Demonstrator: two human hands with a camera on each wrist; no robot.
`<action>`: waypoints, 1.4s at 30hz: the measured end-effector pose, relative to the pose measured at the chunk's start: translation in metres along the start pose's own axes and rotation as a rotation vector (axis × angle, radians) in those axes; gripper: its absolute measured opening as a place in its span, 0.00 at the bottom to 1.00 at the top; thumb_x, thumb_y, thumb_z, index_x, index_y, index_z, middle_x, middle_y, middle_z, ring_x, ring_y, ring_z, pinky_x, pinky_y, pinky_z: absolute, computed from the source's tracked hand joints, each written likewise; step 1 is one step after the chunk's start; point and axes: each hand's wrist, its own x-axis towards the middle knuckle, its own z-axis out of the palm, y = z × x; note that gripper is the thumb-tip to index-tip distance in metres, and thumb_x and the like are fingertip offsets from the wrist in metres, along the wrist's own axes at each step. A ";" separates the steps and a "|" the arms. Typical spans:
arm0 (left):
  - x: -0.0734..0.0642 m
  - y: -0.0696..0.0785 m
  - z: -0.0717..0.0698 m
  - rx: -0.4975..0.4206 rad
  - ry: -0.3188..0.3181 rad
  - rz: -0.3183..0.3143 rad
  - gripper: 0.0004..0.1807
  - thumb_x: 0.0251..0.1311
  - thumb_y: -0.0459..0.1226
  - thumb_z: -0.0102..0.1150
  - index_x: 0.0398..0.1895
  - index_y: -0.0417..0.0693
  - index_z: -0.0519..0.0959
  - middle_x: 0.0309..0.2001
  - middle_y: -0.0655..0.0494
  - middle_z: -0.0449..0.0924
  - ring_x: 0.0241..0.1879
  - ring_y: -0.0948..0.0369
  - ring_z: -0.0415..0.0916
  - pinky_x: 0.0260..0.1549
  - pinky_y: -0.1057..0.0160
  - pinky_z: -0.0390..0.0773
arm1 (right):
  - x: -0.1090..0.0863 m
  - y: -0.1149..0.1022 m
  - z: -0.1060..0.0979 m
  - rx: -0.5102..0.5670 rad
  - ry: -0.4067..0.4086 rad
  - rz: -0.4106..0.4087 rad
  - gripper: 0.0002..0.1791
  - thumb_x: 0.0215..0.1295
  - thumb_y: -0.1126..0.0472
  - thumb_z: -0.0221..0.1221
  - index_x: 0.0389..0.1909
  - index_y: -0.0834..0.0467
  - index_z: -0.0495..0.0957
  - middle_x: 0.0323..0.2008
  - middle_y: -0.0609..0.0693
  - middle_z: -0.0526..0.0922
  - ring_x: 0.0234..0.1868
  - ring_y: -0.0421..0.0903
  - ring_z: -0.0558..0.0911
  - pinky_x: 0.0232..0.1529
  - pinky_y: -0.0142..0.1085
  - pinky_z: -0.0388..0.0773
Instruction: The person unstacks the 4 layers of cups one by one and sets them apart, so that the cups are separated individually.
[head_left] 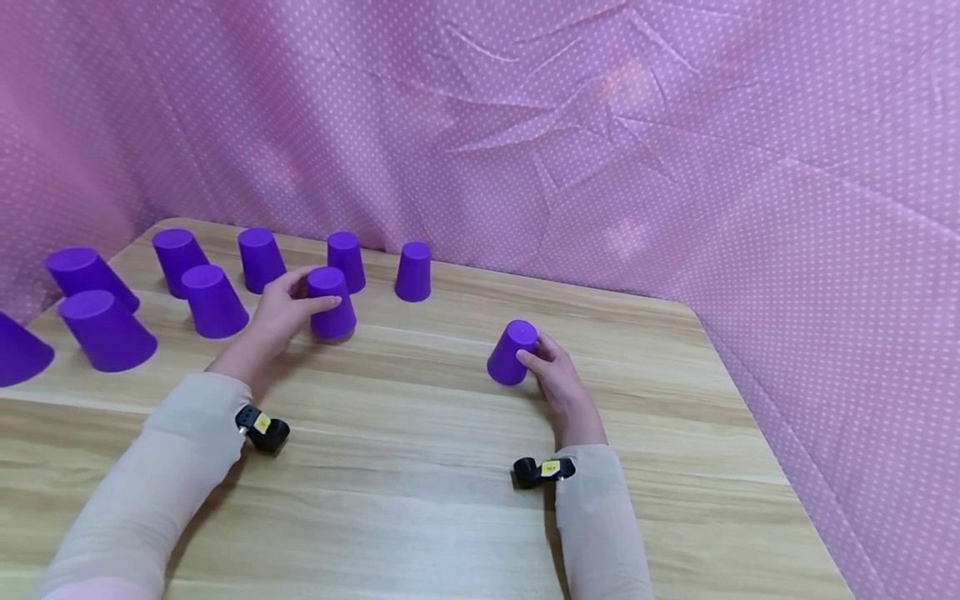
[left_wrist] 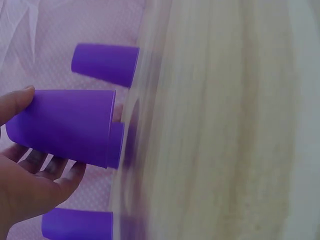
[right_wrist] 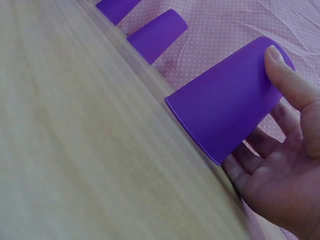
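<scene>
With thumb and fingers around its sides, my left hand (head_left: 279, 317) grips an upside-down purple cup (head_left: 334, 322). In the left wrist view, a narrow gap shows between that cup's rim and the wooden table. Farther right, my right hand (head_left: 562, 382) holds another upside-down purple cup (head_left: 507, 358), thumb near its base and fingers on the far side. Its rim is right at the tabletop in the right wrist view. Behind the left-hand cup stands a purple cup (head_left: 348, 262), and one more cup (head_left: 414, 273) is to the right of that.
Several more upside-down purple cups stand at the left, including a front cup (head_left: 111, 337), a middle cup (head_left: 216, 307) and a back cup (head_left: 262, 262). The wooden table (head_left: 420, 467) meets a pink dotted cloth (head_left: 540, 167) at its back and right edges.
</scene>
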 end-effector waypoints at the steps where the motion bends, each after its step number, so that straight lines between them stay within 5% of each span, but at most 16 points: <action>1: 0.001 -0.002 -0.001 -0.006 0.011 0.003 0.35 0.49 0.38 0.61 0.60 0.40 0.59 0.56 0.41 0.62 0.55 0.51 0.58 0.54 0.56 0.58 | 0.000 0.000 0.000 0.000 0.002 0.003 0.27 0.55 0.73 0.53 0.58 0.65 0.60 0.53 0.64 0.65 0.54 0.51 0.64 0.56 0.37 0.58; 11: 0.009 -0.012 -0.015 0.012 0.109 -0.040 0.34 0.50 0.37 0.60 0.60 0.39 0.59 0.56 0.40 0.61 0.56 0.49 0.57 0.55 0.56 0.58 | 0.000 0.001 0.004 0.004 0.016 0.000 0.27 0.55 0.73 0.52 0.57 0.66 0.61 0.49 0.60 0.68 0.51 0.49 0.66 0.55 0.36 0.60; 19: 0.017 -0.019 -0.019 0.048 0.148 -0.012 0.31 0.50 0.37 0.59 0.58 0.38 0.61 0.53 0.39 0.64 0.53 0.49 0.60 0.54 0.57 0.60 | 0.001 0.001 0.006 -0.003 0.014 -0.002 0.27 0.54 0.73 0.52 0.58 0.66 0.60 0.48 0.60 0.68 0.51 0.49 0.66 0.55 0.36 0.60; 42: 0.025 -0.027 -0.016 0.012 0.170 -0.033 0.34 0.50 0.35 0.59 0.60 0.36 0.58 0.54 0.37 0.63 0.54 0.48 0.60 0.54 0.56 0.60 | 0.001 0.001 0.003 0.022 0.024 -0.005 0.27 0.55 0.74 0.51 0.58 0.66 0.60 0.45 0.57 0.69 0.49 0.48 0.67 0.56 0.38 0.59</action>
